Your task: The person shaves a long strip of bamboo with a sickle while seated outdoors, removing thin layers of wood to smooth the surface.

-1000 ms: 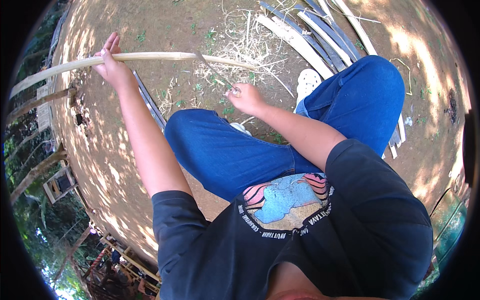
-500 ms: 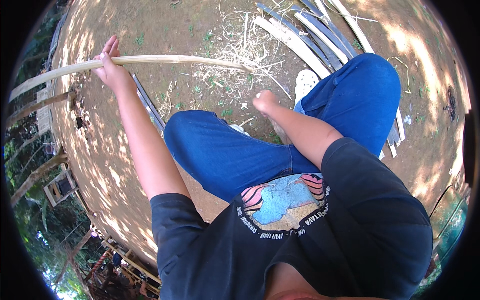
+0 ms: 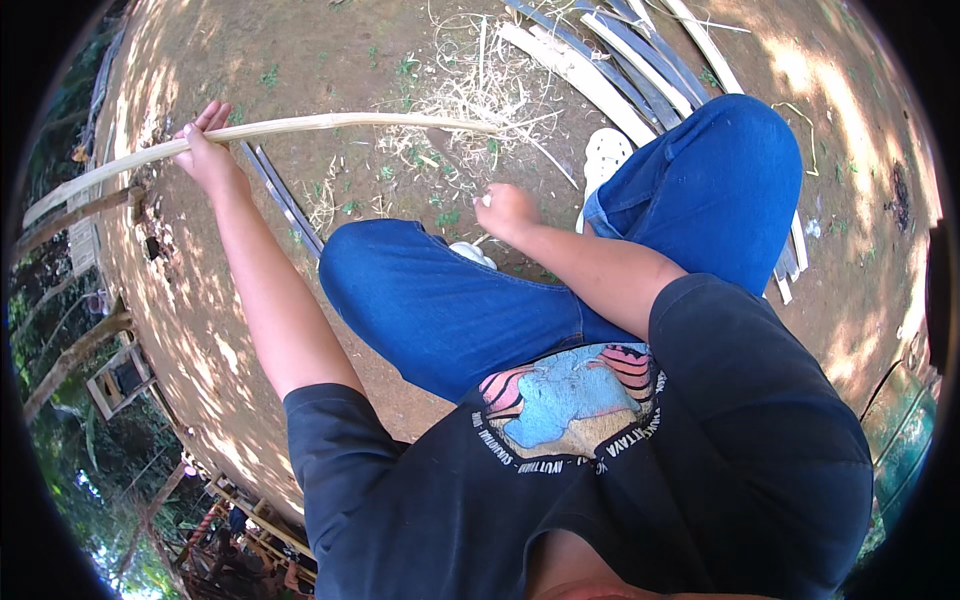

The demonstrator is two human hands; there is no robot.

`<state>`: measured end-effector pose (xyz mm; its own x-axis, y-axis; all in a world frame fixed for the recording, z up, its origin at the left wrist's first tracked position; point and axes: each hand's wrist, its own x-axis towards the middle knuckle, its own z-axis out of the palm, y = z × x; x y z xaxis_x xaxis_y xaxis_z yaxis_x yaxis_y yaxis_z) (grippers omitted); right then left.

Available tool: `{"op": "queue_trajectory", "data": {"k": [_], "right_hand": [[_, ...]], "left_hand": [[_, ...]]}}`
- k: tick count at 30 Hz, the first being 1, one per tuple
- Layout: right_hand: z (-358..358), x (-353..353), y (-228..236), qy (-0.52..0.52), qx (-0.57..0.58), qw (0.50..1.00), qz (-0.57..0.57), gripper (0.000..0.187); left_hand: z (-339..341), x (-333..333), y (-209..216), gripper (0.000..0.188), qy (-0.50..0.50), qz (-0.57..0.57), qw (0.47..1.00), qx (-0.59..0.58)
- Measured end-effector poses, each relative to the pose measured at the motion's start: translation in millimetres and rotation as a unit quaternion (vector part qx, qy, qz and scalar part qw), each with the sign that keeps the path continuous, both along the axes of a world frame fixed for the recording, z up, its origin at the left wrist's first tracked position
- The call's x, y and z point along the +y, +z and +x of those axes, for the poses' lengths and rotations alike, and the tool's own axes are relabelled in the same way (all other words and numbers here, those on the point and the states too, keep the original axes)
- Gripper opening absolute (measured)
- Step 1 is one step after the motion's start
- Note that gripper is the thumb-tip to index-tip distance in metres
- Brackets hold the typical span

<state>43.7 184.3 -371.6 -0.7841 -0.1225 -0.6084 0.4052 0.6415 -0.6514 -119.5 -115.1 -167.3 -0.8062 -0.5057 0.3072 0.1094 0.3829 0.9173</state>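
Note:
A long, pale bamboo strip (image 3: 310, 122) stretches from the far left to the wood shavings in front of me, bowed by the lens. My left hand (image 3: 208, 158) grips it toward its left part, thumb across it and fingertips showing beyond. Between my knees, my right hand (image 3: 510, 213) is closed in a fist, apart from the strip. What it holds, if anything, I cannot make out. A dark blurred shape shows below the strip's right end, too unclear to name.
Curly shavings (image 3: 470, 85) litter the dirt ground. Several split bamboo strips (image 3: 585, 80) lie at the far right, beside my white shoe (image 3: 605, 158). Dark strips (image 3: 283, 198) lie by my left knee. Wooden poles (image 3: 75, 355) stand at the left edge.
My left hand has moved a little left, and the strip's left end sits slightly lower. My right fist has shifted left, toward the white shoe at my left knee.

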Motion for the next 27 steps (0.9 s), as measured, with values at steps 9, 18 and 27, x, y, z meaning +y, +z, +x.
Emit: {"op": "queue_trajectory", "data": {"k": [9, 18, 27], "right_hand": [[13.8, 8.5, -12.9, -0.063, 0.078, 0.995, 0.002, 0.027], [-37.4, 8.9, -24.2, 0.013, 0.077, 0.993, -0.089, 0.034], [-40.2, 21.0, -73.8, -0.044, -0.012, 0.996, -0.074, 0.030]], "left_hand": [[-31.8, -33.8, -1.2, 0.038, 0.033, -0.009, 0.990, -0.138], [-65.0, -39.2, 4.9, 0.037, -0.020, -0.027, 0.983, -0.179], [-87.4, -34.1, 8.0, 0.039, -0.073, -0.044, 0.981, -0.174]]}}
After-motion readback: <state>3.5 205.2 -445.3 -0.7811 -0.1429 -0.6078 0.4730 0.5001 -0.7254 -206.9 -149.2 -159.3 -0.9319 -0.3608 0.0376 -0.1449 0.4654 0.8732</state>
